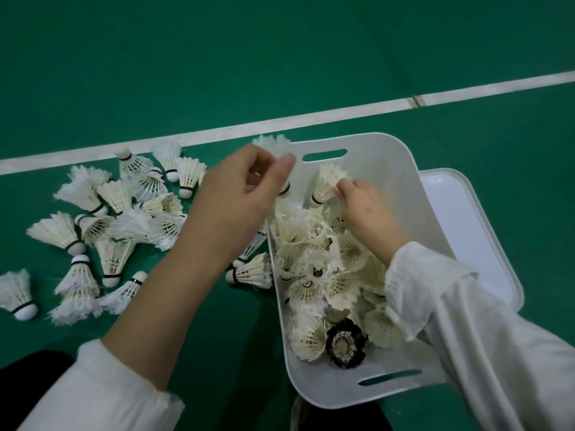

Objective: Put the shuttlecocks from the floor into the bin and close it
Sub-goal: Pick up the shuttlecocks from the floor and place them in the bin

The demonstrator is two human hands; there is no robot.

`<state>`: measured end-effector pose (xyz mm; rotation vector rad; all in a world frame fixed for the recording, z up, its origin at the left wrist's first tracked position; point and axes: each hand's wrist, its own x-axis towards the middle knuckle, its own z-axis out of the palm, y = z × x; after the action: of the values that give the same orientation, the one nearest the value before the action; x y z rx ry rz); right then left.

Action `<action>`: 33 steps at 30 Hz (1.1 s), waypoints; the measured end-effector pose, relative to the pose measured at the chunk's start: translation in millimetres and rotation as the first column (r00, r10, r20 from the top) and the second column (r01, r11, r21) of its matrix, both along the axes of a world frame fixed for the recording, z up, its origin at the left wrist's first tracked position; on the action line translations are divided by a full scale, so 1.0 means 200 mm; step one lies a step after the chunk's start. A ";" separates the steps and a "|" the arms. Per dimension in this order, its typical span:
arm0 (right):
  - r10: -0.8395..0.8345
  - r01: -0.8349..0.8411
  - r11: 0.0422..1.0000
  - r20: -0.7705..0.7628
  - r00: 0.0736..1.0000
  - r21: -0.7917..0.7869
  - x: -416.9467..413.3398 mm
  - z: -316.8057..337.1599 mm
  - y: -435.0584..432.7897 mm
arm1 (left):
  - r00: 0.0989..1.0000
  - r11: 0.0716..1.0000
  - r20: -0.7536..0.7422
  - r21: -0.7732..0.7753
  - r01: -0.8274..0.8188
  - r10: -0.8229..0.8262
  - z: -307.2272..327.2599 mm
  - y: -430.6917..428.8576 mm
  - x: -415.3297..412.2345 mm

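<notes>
Nearest the camera, the left sleeve (93, 387) sits at 7 o'clock and the right sleeve (482, 321) at 4 o'clock, the right one reaching over the white bin (326, 390). The bin stands open on the green floor (217, 353), running from 5 o'clock up to the middle of the view, with a slot handle in each end wall. It holds a loose heap of shuttlecocks (311, 275), pale and feathered, covering its bottom; a black shuttlecock (345, 345) lies among them at the bin's 6 o'clock end. Toward the bin's 12 o'clock end the right hand (367, 209) pinches the feather skirt of an upright shuttlecock (328, 180), cork down, inside the bin. The left hand (239, 194), fingers curled, holds a second shuttlecock (273, 144) above the bin's 11 o'clock corner. The lid (466, 219) lies flat on the floor at the bin's 3 o'clock side. At 9 o'clock a scattered pile of shuttlecocks (109, 228) lies on the floor, a few close against the bin's left wall. Beyond, a white court line (311, 116) crosses from 9 to 2 o'clock.
</notes>
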<state>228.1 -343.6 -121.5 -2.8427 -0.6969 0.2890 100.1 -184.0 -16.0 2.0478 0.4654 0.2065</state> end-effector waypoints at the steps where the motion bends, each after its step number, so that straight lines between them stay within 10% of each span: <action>1: 0.018 -0.018 0.999 0.017 1.000 -0.026 0.00 -0.01 0.01 | 0.998 0.998 -0.038 0.041 0.041 -0.039 -0.02 -0.01 0.01; 13: 0.016 0.008 0.994 0.224 0.974 -0.108 0.00 0.02 -0.10 | 0.993 0.944 -0.004 0.310 0.111 -0.116 -0.17 -0.04 -0.01; 20: -0.039 0.024 0.966 -0.055 0.998 -0.259 -0.01 -0.08 -0.09 | 0.988 0.951 -0.006 0.269 0.150 -0.154 -0.20 -0.06 0.00; 24: 0.024 -0.031 0.995 0.062 0.998 0.100 -0.09 0.10 -0.06 | 0.984 0.948 -0.016 0.264 0.177 -0.179 -0.23 -0.08 0.02; 26: 0.153 -0.097 0.936 -0.142 0.978 0.339 -0.17 0.24 -0.03 | 0.981 0.947 -0.013 0.255 0.193 -0.196 -0.23 -0.08 0.03; 29: 0.316 -0.232 0.923 -0.262 0.912 0.306 -0.22 0.30 -0.01 | 0.970 0.938 -0.008 0.252 0.237 -0.243 -0.22 -0.10 0.04; 33: 0.013 0.024 0.956 -0.125 0.992 0.291 -0.14 0.24 -0.02 | 0.997 0.971 0.018 0.227 0.075 -0.081 -0.17 -0.02 0.00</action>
<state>200.6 -347.9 -73.3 -2.5218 -0.6468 0.3310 100.7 -188.4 -49.1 2.2784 0.3561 0.2492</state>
